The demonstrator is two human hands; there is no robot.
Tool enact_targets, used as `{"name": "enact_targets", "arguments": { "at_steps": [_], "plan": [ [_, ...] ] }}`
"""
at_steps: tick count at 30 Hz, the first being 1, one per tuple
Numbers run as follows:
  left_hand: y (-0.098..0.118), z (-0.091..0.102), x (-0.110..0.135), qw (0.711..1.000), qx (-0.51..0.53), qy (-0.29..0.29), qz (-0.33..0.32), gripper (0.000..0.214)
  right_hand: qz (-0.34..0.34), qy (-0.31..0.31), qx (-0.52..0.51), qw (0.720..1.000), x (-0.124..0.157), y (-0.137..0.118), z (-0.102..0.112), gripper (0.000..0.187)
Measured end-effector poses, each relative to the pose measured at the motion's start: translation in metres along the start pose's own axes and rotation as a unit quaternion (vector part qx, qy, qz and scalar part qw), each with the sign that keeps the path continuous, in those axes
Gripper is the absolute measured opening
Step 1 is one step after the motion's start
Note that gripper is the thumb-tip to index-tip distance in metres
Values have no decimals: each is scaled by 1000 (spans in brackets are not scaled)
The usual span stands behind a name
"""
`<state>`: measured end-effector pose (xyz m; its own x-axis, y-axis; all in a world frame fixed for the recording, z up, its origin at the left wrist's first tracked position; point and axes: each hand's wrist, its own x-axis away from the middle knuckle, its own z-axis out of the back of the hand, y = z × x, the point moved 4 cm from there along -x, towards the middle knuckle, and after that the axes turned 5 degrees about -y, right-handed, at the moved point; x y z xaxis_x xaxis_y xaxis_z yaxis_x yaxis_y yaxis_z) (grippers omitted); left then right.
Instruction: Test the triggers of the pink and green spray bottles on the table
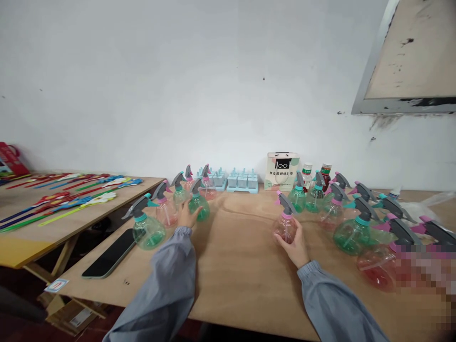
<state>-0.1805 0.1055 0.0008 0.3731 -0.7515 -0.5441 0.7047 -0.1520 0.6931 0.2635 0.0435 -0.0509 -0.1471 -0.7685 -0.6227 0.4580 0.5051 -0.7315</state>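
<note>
- While both bottles stand upright on the table (242, 266), the left hand (187, 214) curls around the green bottle (200, 205) in the left cluster.
- Cupped fingers of the right hand (295, 246) wrap the pink bottle (285, 227), which stands just left of the right cluster.
- Near the table's left edge lies a phone (110, 254).

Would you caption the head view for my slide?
Left hand on green spray bottle, right hand gripping pink spray bottle.

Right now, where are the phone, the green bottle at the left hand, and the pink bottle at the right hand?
phone (110, 254): head view, middle of the dark screen.
green bottle (201, 208): head view, on its round body.
pink bottle (285, 225): head view, on its round body.
</note>
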Motion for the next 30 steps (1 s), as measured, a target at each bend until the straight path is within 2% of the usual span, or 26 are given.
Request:
{"name": "enact_targets", "arguments": {
  "at_steps": [4,9,14,18,22,27,29,30],
  "plan": [
    [6,-8,-18,999,-9,-5,36,47,3,8,7,1000,0,-4,2,86],
    [14,-16,-28,998,-6,-1,57,40,10,5,7,1000,0,-3,1,85],
    [20,-19,-28,998,-13,-1,68,42,-6,0,3,1000,1,4,0,90],
    [24,-19,-25,997,6,25,70,46,-8,-6,8,1000,1,4,-1,94],
    [30,-16,-24,996,40,51,64,45,2,-9,13,1000,3,-2,0,83],
    [53,-8,-7,994,21,101,28,50,-6,-17,5,1000,5,-4,0,75],
    [71,-14,10,997,31,71,-12,49,-8,-10,10,1000,6,-6,-1,76],
    [82,-22,21,997,49,29,-46,48,-7,-8,15,1000,8,-7,-3,77]
  ]
}}
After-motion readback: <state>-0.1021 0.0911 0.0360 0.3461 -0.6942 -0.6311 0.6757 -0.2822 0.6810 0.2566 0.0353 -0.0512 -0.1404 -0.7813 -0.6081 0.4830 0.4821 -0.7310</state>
